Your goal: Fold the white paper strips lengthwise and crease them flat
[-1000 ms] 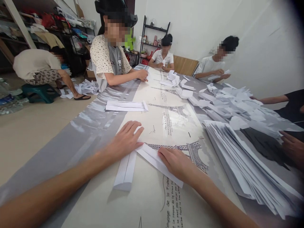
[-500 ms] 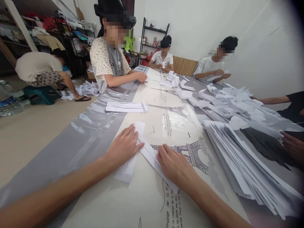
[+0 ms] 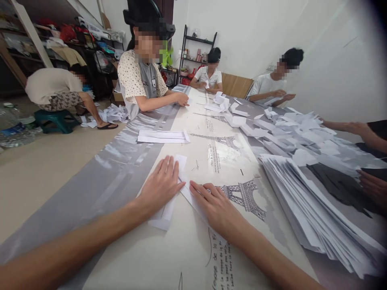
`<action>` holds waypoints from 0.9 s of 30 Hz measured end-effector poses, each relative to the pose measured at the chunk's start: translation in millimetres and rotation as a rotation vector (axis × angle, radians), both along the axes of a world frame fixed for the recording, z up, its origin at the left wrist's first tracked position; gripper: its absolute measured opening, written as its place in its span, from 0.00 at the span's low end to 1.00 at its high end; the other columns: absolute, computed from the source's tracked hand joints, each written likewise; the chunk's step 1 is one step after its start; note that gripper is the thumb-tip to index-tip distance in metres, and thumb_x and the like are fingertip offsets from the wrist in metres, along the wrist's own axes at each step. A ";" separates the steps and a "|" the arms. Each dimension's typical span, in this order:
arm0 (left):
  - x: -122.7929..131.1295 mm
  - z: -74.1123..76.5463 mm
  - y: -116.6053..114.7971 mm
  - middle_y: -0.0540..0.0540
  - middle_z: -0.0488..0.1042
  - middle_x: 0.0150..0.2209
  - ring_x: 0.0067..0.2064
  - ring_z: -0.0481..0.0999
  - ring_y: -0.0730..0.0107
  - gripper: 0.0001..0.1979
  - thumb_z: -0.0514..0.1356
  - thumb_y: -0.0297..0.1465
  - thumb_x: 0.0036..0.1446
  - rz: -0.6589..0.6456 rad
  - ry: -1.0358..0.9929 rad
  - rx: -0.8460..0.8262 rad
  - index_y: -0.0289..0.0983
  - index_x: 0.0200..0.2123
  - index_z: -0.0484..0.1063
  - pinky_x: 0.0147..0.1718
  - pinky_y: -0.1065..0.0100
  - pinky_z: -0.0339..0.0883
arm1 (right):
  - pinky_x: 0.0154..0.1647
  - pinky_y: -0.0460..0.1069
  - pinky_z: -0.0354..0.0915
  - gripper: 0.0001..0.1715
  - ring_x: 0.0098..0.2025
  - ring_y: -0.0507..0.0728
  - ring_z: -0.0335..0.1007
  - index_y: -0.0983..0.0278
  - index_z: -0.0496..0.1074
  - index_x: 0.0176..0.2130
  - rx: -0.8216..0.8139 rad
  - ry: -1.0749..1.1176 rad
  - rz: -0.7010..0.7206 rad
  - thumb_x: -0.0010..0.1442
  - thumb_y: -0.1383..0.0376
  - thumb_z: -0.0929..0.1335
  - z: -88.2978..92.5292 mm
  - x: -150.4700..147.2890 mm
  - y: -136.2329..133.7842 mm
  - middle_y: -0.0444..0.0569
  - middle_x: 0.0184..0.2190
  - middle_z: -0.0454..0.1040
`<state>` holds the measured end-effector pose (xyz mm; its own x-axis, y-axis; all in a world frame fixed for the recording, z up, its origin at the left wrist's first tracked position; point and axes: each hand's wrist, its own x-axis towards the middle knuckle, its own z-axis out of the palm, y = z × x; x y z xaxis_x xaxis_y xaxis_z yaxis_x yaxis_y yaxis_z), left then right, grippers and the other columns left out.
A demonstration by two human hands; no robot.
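Note:
My left hand (image 3: 161, 184) lies flat with fingers stretched out on a folded white paper strip (image 3: 168, 208) on the table. My right hand (image 3: 215, 206) lies flat beside it, fingers extended, pressing down a second folded white strip (image 3: 190, 194) that runs diagonally from the first. The two strips meet in a V between my fingertips. Both hands press on the paper without gripping it.
A thick fanned stack of white sheets (image 3: 311, 209) lies to my right. Another folded paper (image 3: 163, 136) lies ahead on the Eiffel-Tower tablecloth (image 3: 229, 161). Loose papers (image 3: 290, 125) cover the far right. Several people sit around the table; another's hand (image 3: 371, 183) is at right.
Both hands slid forward along the folded strips. My right hand moved left and up toward the fold's tip, and my left hand shifted slightly forward, covering more of its strip.

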<state>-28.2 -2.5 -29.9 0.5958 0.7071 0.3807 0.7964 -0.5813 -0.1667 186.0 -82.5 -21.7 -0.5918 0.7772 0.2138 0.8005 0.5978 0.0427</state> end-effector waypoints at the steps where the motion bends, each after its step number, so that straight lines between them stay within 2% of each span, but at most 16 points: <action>1: 0.7 0.4 -1.8 0.23 0.64 0.64 0.68 0.61 0.40 0.25 0.50 0.35 0.72 -0.046 0.032 0.009 0.20 0.61 0.67 0.65 0.49 0.57 | 0.50 0.64 0.70 0.38 0.55 0.67 0.63 0.70 0.59 0.67 -0.003 0.013 0.004 0.60 0.84 0.55 -0.7 0.6 0.6 0.59 0.66 0.64; 3: 1.1 -1.6 -3.3 0.25 0.69 0.61 0.65 0.68 0.45 0.21 0.48 0.30 0.73 -0.127 0.087 0.002 0.22 0.58 0.70 0.63 0.53 0.62 | 0.51 0.64 0.71 0.39 0.55 0.67 0.62 0.70 0.58 0.67 -0.013 0.042 0.011 0.59 0.85 0.56 -2.4 2.5 2.3 0.58 0.66 0.64; 5: 0.2 -5.7 -1.6 0.25 0.72 0.58 0.61 0.72 0.46 0.21 0.47 0.30 0.73 -0.177 0.120 -0.005 0.22 0.56 0.72 0.60 0.54 0.64 | 0.53 0.64 0.71 0.40 0.55 0.66 0.62 0.70 0.58 0.67 -0.023 0.070 0.022 0.58 0.85 0.56 -4.4 4.7 4.1 0.57 0.67 0.63; 8: -2.0 -11.5 3.5 0.25 0.71 0.59 0.61 0.72 0.44 0.22 0.47 0.32 0.73 -0.162 0.115 0.009 0.23 0.57 0.71 0.61 0.51 0.63 | 0.55 0.64 0.71 0.42 0.55 0.65 0.63 0.68 0.59 0.67 -0.025 0.111 0.039 0.57 0.85 0.56 -6.7 6.8 5.7 0.55 0.67 0.64; 11: -2.9 -13.2 6.8 0.26 0.73 0.57 0.60 0.73 0.44 0.23 0.48 0.35 0.73 -0.128 0.067 0.024 0.23 0.56 0.72 0.61 0.52 0.62 | 0.56 0.64 0.71 0.41 0.55 0.65 0.64 0.69 0.61 0.65 -0.024 0.120 0.028 0.56 0.86 0.55 -7.2 6.3 5.3 0.58 0.66 0.64; 17: -3.4 -4.6 7.7 0.25 0.75 0.55 0.57 0.75 0.47 0.27 0.50 0.42 0.71 -0.081 0.030 0.004 0.24 0.55 0.72 0.57 0.53 0.64 | 0.55 0.65 0.72 0.35 0.55 0.66 0.64 0.71 0.65 0.61 -0.076 0.138 -0.005 0.59 0.84 0.56 -0.1 6.4 3.7 0.62 0.64 0.65; 22: -5.8 1.9 10.1 0.28 0.76 0.53 0.53 0.76 0.47 0.28 0.52 0.48 0.69 -0.105 -0.043 -0.055 0.26 0.52 0.72 0.58 0.50 0.61 | 0.52 0.62 0.73 0.23 0.55 0.63 0.67 0.62 0.72 0.55 -0.205 0.299 -0.040 0.68 0.76 0.58 11.0 11.2 5.7 0.55 0.63 0.68; 23: -6.2 2.3 10.6 0.29 0.76 0.53 0.52 0.77 0.47 0.28 0.52 0.48 0.69 -0.113 -0.051 -0.060 0.27 0.52 0.73 0.58 0.50 0.61 | 0.50 0.61 0.74 0.21 0.52 0.62 0.70 0.60 0.73 0.53 -0.229 0.332 -0.062 0.69 0.74 0.59 12.2 12.0 6.3 0.54 0.62 0.68; 25: -7.0 2.6 11.7 0.30 0.76 0.52 0.53 0.76 0.48 0.28 0.52 0.48 0.69 -0.126 -0.075 -0.065 0.28 0.51 0.73 0.59 0.49 0.60 | 0.42 0.57 0.75 0.18 0.40 0.57 0.73 0.59 0.76 0.50 -0.299 0.394 -0.108 0.70 0.70 0.60 13.1 13.2 7.8 0.53 0.60 0.69; 27: -8.6 2.2 13.6 0.30 0.76 0.53 0.54 0.75 0.47 0.28 0.51 0.49 0.69 -0.125 -0.118 -0.075 0.28 0.51 0.73 0.60 0.48 0.59 | 0.34 0.53 0.73 0.15 0.28 0.50 0.68 0.59 0.77 0.47 -0.376 0.454 -0.139 0.71 0.66 0.62 12.8 13.7 9.5 0.53 0.57 0.69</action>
<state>-36.9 11.1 -27.6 0.6355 0.6590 0.4024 0.7284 -0.6846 -0.0291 199.7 -73.0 -8.9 -0.3936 0.9118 0.1166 0.7608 0.3943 -0.5154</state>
